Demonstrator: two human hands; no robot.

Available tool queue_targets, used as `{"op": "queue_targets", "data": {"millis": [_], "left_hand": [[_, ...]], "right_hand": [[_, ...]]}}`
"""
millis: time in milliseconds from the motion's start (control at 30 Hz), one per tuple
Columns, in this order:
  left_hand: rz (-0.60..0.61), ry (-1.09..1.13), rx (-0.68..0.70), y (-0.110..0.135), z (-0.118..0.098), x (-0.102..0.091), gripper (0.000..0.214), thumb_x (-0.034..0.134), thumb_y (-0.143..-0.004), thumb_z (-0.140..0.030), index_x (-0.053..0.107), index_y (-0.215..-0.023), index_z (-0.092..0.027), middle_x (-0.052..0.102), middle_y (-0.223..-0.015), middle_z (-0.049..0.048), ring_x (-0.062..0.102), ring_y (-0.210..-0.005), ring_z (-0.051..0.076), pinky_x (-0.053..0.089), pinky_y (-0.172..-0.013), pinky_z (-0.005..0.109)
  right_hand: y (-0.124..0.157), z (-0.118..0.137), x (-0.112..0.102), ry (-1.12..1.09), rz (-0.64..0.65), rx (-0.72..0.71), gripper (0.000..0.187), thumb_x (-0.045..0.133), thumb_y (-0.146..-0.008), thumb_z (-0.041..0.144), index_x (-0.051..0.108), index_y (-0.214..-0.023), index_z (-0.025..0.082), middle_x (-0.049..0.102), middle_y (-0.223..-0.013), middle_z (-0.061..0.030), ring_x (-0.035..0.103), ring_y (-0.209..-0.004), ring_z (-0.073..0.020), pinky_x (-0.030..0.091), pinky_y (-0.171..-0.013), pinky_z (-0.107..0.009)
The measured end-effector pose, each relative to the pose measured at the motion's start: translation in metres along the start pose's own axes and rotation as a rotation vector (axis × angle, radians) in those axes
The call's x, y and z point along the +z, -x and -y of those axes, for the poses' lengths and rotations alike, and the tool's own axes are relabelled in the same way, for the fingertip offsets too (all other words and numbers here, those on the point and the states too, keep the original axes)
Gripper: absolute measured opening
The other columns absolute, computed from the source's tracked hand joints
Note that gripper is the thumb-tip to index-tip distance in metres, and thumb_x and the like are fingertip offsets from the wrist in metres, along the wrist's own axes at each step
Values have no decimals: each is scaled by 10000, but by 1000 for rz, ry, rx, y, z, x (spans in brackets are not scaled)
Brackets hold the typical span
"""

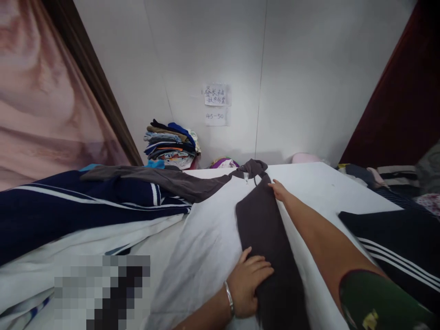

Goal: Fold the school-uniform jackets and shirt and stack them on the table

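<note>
Hooded garment (202,243): I see it spread on the white tabletop (309,183), its pale body lying straight ahead of me, its brown hood (256,167) at the far end.
Neck tag (246,178): small and white, just below the hood of the garment.
Near sleeve (264,220): brown, laid lengthwise over the right part of the garment's body, running toward me.
Far sleeve (195,185): also brown, stretched out to the left of the garment's body, partly on the navy striped clothing (85,195).
Left hand (247,282): I have it palm down on the near sleeve, fingers spread, grasping nothing; a silver bracelet (229,300) rings the wrist.
Right hand (277,189): I have its fingertips touching the near sleeve's upper outer edge, close to the garment's shoulder; whether they pinch the cloth, I cannot tell.
Left of the garment: the navy striped clothing, with white cloth (137,233) nearer me.
Right of the garment: black clothing (395,238) with white stripes.
Beyond the garment: a clothes stack (172,144) behind its far sleeve, and handwritten paper notes (217,103) on the wall (309,91).
</note>
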State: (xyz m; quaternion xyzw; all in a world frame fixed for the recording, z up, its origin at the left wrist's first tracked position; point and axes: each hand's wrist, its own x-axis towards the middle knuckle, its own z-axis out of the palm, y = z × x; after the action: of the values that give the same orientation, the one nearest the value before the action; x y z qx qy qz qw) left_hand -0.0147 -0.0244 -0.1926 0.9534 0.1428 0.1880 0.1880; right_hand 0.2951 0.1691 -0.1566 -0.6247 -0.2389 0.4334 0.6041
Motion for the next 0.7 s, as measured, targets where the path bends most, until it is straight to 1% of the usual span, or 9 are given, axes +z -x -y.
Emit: {"op": "queue_targets", "data": {"millis": [67, 133, 233, 300, 400, 500, 567, 633, 700], "left_hand": [[3, 74, 80, 1, 5, 9, 595, 566, -722, -371, 466, -1303, -297, 638, -1264, 10, 551, -1193, 232, 148, -1181, 479], [19, 121, 131, 2, 11, 18, 550, 536, -791, -422, 441, -1322, -318, 639, -1263, 1, 553, -1187, 218, 142, -1184, 460], [71, 125, 104, 2, 15, 25, 453, 455, -893, -419, 401, -1341, -380, 619, -1290, -27, 526, -1218, 187, 139, -1186, 420], [124, 142, 78, 1, 14, 23, 428, 438, -907, -422, 404, -1334, -399, 606, -1306, -30, 504, -1241, 182, 137, -1185, 407], [184, 202, 66, -1, 10, 13, 498, 513, -827, -464, 447, -1309, -359, 592, -1327, -2, 484, -1260, 210, 124, -1184, 421], [188, 240, 42, -3, 3, 2, 595, 567, -708, -363, 477, -1295, -317, 592, -1322, 16, 470, -1269, 222, 111, -1180, 425], [178, 259, 33, -3, -2, -3, 640, 562, -658, -284, 492, -1294, -299, 589, -1322, 28, 460, -1278, 220, 109, -1176, 423], [150, 303, 5, -2, -6, -7, 663, 555, -612, -227, 531, -1271, -291, 593, -1316, 29, 456, -1282, 222, 108, -1172, 424], [168, 399, -32, -1, -6, -14, 696, 562, -557, -192, 568, -1243, -304, 601, -1309, 7, 456, -1286, 236, 104, -1171, 440]], "right_hand": [[-19, 3, 11, 23, 13, -17, 715, 556, -764, 76, 343, -1438, 183, 704, -986, -80, 657, -685, -137, 544, -611, -235], [-34, 1, 21, 56, 20, -32, 650, 552, -759, 69, 430, -1385, 195, 708, -868, -36, 635, -612, -121, 530, -570, -222], [-48, -9, 28, 132, -22, -33, 621, 587, -722, 56, 493, -1330, 138, 686, -743, -18, 591, -533, -115, 494, -508, -211], [-52, -15, 26, 187, -63, -41, 632, 620, -705, 68, 497, -1324, 103, 680, -730, -27, 576, -524, -119, 472, -488, -211], [-50, -18, 18, 257, -106, -76, 656, 655, -714, 123, 482, -1346, 114, 694, -807, -52, 598, -590, -132, 467, -511, -212], [-40, -19, 9, 318, -108, -101, 683, 664, -740, 199, 442, -1384, 149, 696, -892, -71, 621, -667, -146, 479, -544, -220], [-29, -21, 4, 358, -81, -113, 716, 670, -729, 207, 422, -1399, 167, 695, -879, -60, 627, -681, -153, 488, -560, -232], [-17, -24, -1, 403, -63, -127, 762, 674, -696, 169, 406, -1410, 167, 688, -821, -37, 621, -663, -157, 492, -565, -243], [-5, -29, -5, 448, -66, -148, 800, 664, -667, 129, 394, -1419, 157, 675, -776, -20, 605, -638, -156, 489, -566, -248]]}}
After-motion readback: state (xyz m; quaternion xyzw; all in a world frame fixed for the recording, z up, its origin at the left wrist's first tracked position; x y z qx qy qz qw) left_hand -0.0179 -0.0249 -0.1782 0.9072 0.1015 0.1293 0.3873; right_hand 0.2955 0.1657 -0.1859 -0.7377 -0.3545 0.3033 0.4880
